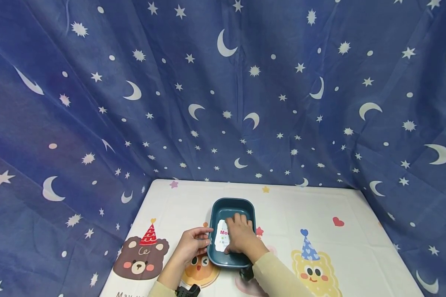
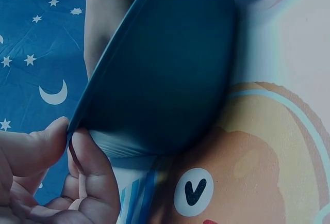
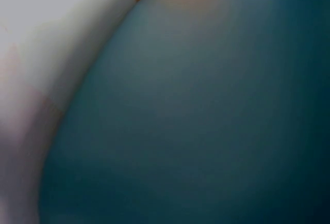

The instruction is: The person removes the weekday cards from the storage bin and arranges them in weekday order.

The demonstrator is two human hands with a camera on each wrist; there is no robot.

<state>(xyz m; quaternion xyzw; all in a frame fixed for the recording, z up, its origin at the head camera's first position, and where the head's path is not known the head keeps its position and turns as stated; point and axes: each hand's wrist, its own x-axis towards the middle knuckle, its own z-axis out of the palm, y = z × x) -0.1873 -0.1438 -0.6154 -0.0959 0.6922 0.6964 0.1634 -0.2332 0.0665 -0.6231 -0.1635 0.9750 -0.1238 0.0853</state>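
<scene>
The white packet [image 1: 221, 236] lying in the teal tray [image 1: 223, 208] shows red letters "Mo", the rest hidden under the right hand [image 1: 239, 236]; at the tablecloth's [image 1: 357, 247] near edge, below the bear, dark print reads "May", then cuts off

A deep blue cloth [image 1: 223, 90] printed with white moons and stars is hanging behind and wrapping around both sides of the worktop [image 1: 357, 247], falling in soft folds. The worktop is wearing a white cover showing a brown bear in a red party hat [image 1: 141, 255], a yellow creature in a blue hat [image 1: 316, 264], a red heart [image 1: 338, 222] and small stars. Even, soft light is falling over everything.
</scene>
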